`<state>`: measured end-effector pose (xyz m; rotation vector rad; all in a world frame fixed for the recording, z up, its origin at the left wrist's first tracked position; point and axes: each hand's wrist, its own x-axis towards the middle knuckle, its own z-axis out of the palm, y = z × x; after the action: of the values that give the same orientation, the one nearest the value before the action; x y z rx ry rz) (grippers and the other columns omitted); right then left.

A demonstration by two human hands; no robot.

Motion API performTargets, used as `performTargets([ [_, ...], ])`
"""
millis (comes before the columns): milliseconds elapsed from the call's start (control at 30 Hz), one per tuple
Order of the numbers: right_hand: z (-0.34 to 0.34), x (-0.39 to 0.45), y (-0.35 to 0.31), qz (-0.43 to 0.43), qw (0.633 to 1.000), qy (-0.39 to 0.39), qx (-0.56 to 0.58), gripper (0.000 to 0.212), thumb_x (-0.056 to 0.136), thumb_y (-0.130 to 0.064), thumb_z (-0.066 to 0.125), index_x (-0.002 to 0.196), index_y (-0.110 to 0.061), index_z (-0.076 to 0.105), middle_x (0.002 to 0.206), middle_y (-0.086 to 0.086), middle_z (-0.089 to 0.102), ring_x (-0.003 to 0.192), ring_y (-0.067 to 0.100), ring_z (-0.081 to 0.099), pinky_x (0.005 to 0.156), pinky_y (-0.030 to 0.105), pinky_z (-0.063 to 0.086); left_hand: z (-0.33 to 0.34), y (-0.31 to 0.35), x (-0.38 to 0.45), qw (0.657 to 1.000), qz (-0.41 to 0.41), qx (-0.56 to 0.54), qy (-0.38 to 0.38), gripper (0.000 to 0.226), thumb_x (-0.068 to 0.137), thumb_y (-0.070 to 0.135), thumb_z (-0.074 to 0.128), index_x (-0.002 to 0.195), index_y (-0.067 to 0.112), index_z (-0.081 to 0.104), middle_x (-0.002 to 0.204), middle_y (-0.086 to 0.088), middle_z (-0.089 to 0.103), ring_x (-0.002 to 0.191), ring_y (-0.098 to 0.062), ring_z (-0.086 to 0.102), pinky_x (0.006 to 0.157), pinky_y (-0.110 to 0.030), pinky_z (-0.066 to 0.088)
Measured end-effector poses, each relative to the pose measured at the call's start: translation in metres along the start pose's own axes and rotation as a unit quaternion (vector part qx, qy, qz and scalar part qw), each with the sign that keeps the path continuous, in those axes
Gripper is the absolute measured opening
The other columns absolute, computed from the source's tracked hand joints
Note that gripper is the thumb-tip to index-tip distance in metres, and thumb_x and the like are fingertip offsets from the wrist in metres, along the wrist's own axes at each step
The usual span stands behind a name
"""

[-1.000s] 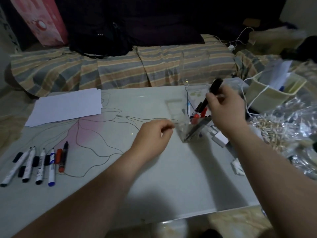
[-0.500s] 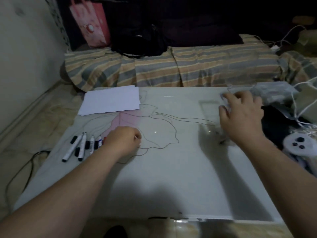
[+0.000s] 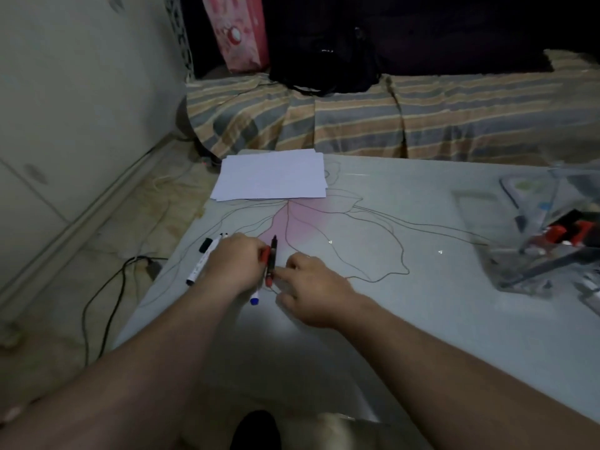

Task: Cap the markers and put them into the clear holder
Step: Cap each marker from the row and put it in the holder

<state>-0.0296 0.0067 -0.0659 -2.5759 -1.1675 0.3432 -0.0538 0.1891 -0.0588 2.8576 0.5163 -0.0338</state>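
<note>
A black-bodied red marker [image 3: 271, 261] lies uncapped on the table, left of centre, tip pointing away from me. My right hand [image 3: 311, 287] has its curled fingertips on the marker's lower part. My left hand [image 3: 235, 261] covers the row of markers and pinches a red cap [image 3: 265, 254] right beside the marker. White markers [image 3: 202, 263] stick out to the left of that hand, with a black cap [image 3: 205, 245] near them, and a blue marker end [image 3: 255, 301] shows below it. The clear holder [image 3: 519, 254] leans at the far right with several capped markers inside.
A stack of white paper [image 3: 271, 175] lies at the table's far left edge [image 3: 194, 228]. Behind the table runs a bed with a striped blanket [image 3: 357, 125], a black bag and a pink bag. Cables [image 3: 107, 297] trail on the floor to the left.
My view has swung left. My right hand left the holder, without the marker it held, and crossed to the red marker. My left hand reached the marker row and took the red cap.
</note>
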Motion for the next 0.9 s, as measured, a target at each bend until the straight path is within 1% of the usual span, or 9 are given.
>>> performTargets([
  [100, 0.01, 0.009, -0.003, -0.01, 0.999, -0.001, -0.043, 0.048, 0.097, -0.052, 0.044, 0.143, -0.038, 0.041, 0.128, 0.003, 0.044, 0.117, 0.028, 0.04, 0.087, 0.044, 0.045, 0.002, 0.003, 0.0, 0.999, 0.023, 0.033, 0.016, 0.019, 0.08, 0.026, 0.068, 0.091, 0.04, 0.072, 0.086, 0.006, 0.062, 0.08, -0.021, 0.063, 0.069, -0.038, 0.058],
  [200, 0.012, 0.013, -0.002, 0.002, 0.998, 0.001, -0.056, 0.048, 0.098, -0.056, 0.04, 0.143, -0.039, 0.039, 0.127, 0.004, 0.044, 0.116, 0.028, 0.039, 0.089, 0.046, 0.044, 0.002, 0.004, 0.001, 0.999, 0.029, 0.019, 0.004, 0.028, 0.078, 0.019, 0.064, 0.094, 0.04, 0.073, 0.087, 0.007, 0.069, 0.084, -0.021, 0.066, 0.073, -0.038, 0.058],
  [367, 0.007, 0.013, 0.002, 0.063, 0.997, -0.002, -0.037, 0.043, 0.098, -0.059, 0.038, 0.122, -0.03, 0.059, 0.114, 0.001, 0.041, 0.108, 0.026, 0.044, 0.087, 0.046, 0.048, 0.004, 0.008, -0.003, 1.0, 0.01, 0.0, 0.007, 0.035, 0.084, 0.032, 0.062, 0.117, 0.042, 0.067, 0.099, 0.005, 0.074, 0.103, -0.023, 0.062, 0.089, -0.041, 0.055],
  [433, 0.004, 0.013, 0.006, 0.075, 0.997, 0.001, -0.024, 0.043, 0.099, -0.055, 0.041, 0.119, -0.025, 0.064, 0.107, 0.0, 0.041, 0.105, 0.029, 0.051, 0.085, 0.043, 0.05, 0.006, 0.012, -0.003, 1.0, 0.01, -0.002, -0.001, 0.035, 0.083, 0.039, 0.067, 0.117, 0.041, 0.066, 0.103, 0.006, 0.074, 0.105, -0.023, 0.061, 0.091, -0.041, 0.053],
  [533, -0.004, 0.008, 0.017, 0.116, 0.992, 0.017, -0.04, 0.039, 0.099, -0.045, 0.05, 0.125, -0.017, 0.063, 0.111, 0.008, 0.052, 0.105, 0.035, 0.059, 0.082, 0.041, 0.051, 0.008, 0.02, -0.005, 1.0, 0.019, 0.01, -0.001, 0.026, 0.083, 0.047, 0.071, 0.107, 0.04, 0.066, 0.101, 0.009, 0.073, 0.104, -0.023, 0.06, 0.088, -0.037, 0.051],
  [600, -0.009, -0.001, 0.029, 0.149, 0.987, 0.013, -0.051, 0.04, 0.099, -0.039, 0.053, 0.131, -0.015, 0.056, 0.116, 0.014, 0.059, 0.105, 0.036, 0.061, 0.079, 0.041, 0.051, 0.01, 0.026, -0.006, 1.0, 0.029, -0.005, -0.008, 0.02, 0.085, 0.037, 0.07, 0.103, 0.038, 0.063, 0.098, 0.007, 0.072, 0.097, -0.024, 0.062, 0.083, -0.036, 0.054],
  [700, -0.019, -0.019, 0.05, 0.191, 0.981, 0.015, -0.006, 0.028, 0.098, -0.019, 0.051, 0.124, -0.011, 0.045, 0.113, 0.02, 0.063, 0.093, 0.037, 0.059, 0.07, 0.038, 0.044, 0.014, 0.041, -0.007, 0.999, 0.041, -0.024, -0.023, 0.037, 0.082, 0.026, 0.065, 0.115, 0.039, 0.056, 0.104, 0.003, 0.07, 0.095, -0.025, 0.063, 0.08, -0.035, 0.055],
  [767, -0.03, -0.03, 0.065, 0.223, 0.974, 0.004, 0.046, 0.033, 0.095, -0.011, 0.046, 0.128, -0.011, 0.038, 0.112, 0.023, 0.062, 0.087, 0.036, 0.054, 0.071, 0.037, 0.041, 0.016, 0.054, -0.006, 0.996, 0.041, -0.071, -0.03, 0.043, 0.082, 0.027, 0.066, 0.123, 0.036, 0.059, 0.11, 0.005, 0.069, 0.1, -0.022, 0.063, 0.084, -0.031, 0.053],
  [900, -0.05, -0.06, 0.098, 0.217, 0.975, -0.01, 0.051, 0.042, 0.093, -0.009, 0.044, 0.134, -0.018, 0.044, 0.117, 0.021, 0.062, 0.099, 0.037, 0.059, 0.078, 0.039, 0.048, 0.019, 0.084, -0.002, 0.985, 0.092, -0.146, -0.025, 0.024, 0.088, 0.037, 0.07, 0.111, 0.033, 0.074, 0.106, 0.006, 0.068, 0.092, -0.015, 0.063, 0.082, -0.026, 0.048],
])
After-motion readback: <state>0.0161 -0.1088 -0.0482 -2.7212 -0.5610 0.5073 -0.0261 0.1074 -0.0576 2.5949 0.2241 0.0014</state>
